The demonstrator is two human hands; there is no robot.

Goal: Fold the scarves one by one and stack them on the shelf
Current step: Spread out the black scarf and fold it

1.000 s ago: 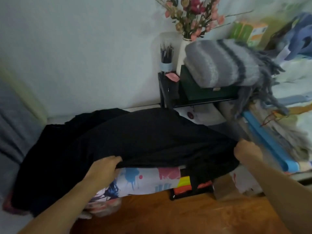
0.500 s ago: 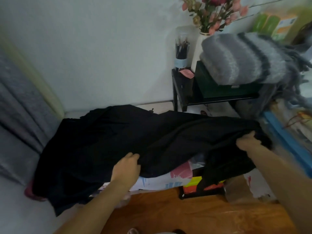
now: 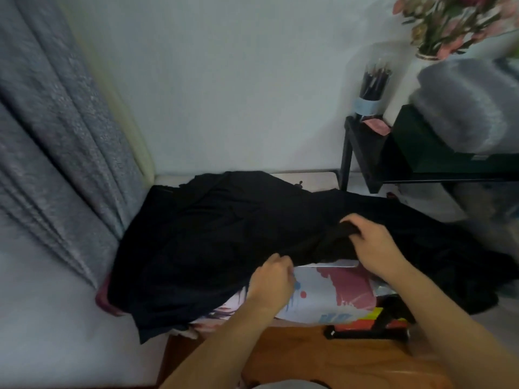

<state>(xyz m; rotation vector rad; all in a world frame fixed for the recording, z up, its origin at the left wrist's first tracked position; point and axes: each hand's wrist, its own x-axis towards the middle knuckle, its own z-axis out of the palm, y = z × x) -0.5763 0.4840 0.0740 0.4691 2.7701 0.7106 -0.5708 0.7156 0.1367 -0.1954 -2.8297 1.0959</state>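
Black scarf [image 3: 224,240] lies spread over a pile on the surface, centre of view, running from about 9 o'clock to 3 o'clock; its right part trails off toward the 4 o'clock edge.

Right hand [image 3: 373,248], just right of centre: fingers curled over a bunched fold of the black scarf, gripping it. The fold is lifted slightly above the rest of the cloth.

Left hand [image 3: 271,284], at about 6 o'clock from centre: fingers curled at the near edge of the black scarf. Edge looks pinched, but the fingertips are blurred and partly hidden by the cloth, so I cannot tell for certain that they hold it.

Under the scarf's near edge: printed cloth [image 3: 331,293], white with red and blue splashes, touching the scarf from below.

Shelf [image 3: 362,153], black, at 2 o'clock against the wall. On it: dark green box [image 3: 421,147] with a folded grey scarf [image 3: 466,108] resting on top; cup of pencils [image 3: 370,91] at the shelf's left end. Flowers [image 3: 449,21] behind, at 1 o'clock, blurred.

Grey curtain [image 3: 56,130] hangs at 9 to 10 o'clock. Wooden surface [image 3: 323,357] at 6 o'clock, below the pile.
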